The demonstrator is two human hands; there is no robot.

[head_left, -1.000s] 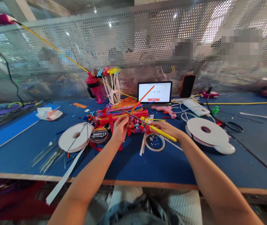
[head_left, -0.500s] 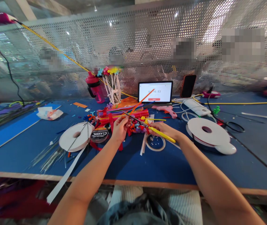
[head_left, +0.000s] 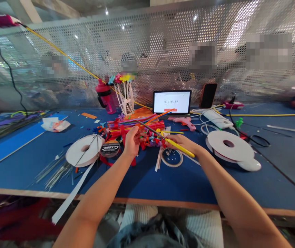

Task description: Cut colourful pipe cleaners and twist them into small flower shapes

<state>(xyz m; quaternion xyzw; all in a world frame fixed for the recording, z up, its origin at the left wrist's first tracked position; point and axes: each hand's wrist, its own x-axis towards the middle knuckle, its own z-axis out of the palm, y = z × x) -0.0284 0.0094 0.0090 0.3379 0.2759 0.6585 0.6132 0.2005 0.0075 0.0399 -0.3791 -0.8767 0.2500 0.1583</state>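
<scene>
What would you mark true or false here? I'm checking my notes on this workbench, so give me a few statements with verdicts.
1. The right hand touches a long yellow stick. True.
2. The left hand rests on a white ribbon spool. False: it is at a cluster of small colourful pieces, and the spool lies further left.
3. The tablet shows 01:16:54. True.
4. The phone stands to the left of the tablet. False: the phone stands to its right.
</scene>
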